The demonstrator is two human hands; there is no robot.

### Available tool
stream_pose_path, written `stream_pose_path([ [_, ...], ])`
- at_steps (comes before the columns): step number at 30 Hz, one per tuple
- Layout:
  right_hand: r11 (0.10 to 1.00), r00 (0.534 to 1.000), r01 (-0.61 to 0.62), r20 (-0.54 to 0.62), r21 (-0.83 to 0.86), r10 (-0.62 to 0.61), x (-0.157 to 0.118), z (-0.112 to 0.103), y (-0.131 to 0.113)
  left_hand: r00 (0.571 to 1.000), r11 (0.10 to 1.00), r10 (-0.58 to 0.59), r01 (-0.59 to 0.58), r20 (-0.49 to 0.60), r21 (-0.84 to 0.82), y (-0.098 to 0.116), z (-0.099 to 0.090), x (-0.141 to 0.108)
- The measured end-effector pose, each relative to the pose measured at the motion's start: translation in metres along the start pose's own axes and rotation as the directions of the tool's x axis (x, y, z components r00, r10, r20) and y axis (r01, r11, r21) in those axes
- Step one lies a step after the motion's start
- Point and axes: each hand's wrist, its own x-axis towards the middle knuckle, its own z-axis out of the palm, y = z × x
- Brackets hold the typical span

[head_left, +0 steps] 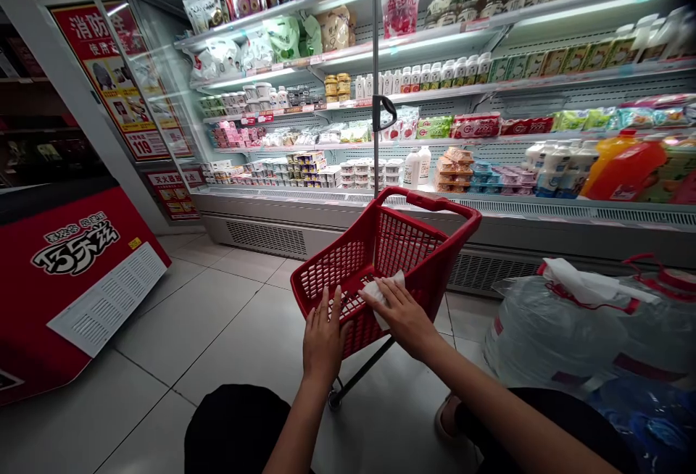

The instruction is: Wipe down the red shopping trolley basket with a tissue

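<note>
A red plastic shopping cart (391, 264) with a lattice basket stands in front of my knees, its handle toward the fridge shelves. My left hand (325, 336) rests at the basket's near rim, fingers stretched out and slightly apart, holding nothing. Under the fingers of my right hand (405, 318) is a crumpled white tissue (375, 290), pressed against the basket's near right rim. Part of the tissue is hidden by the hand. Through the lattice the basket's inside shows, with no goods visible in it.
Behind the cart runs a glass-doored fridge (337, 202) stocked with drinks, yogurt and bags. At right, large water bottles (549, 336) stand on the floor. A red freezer chest (81, 264) is at left. Pale tiles (217, 314) lie between.
</note>
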Motion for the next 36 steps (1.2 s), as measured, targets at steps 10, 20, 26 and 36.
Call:
stream_pose_path([
  [10, 0.999, 0.999, -0.043, -0.006, 0.014, 0.043, -0.023, -0.018, 0.070, 1.000, 1.000, -0.012, 0.012, 0.018, -0.017, -0.005, -0.003, -0.004],
  [20, 0.996, 0.996, -0.086, 0.012, -0.028, 0.086, -0.017, -0.003, 0.031, 1.000, 1.000, -0.004, 0.005, 0.013, -0.024, 0.003, 0.000, 0.002],
  [26, 1.000, 0.999, 0.025, 0.030, 0.002, -0.025, -0.019, -0.005, 0.038, 1.000, 1.000, -0.002, 0.002, 0.010, -0.014, -0.002, -0.002, 0.001],
  [36, 0.984, 0.984, -0.179, -0.016, -0.008, 0.178, -0.022, 0.003, 0.056, 1.000, 1.000, -0.023, 0.022, -0.001, -0.008, 0.006, 0.001, 0.002],
])
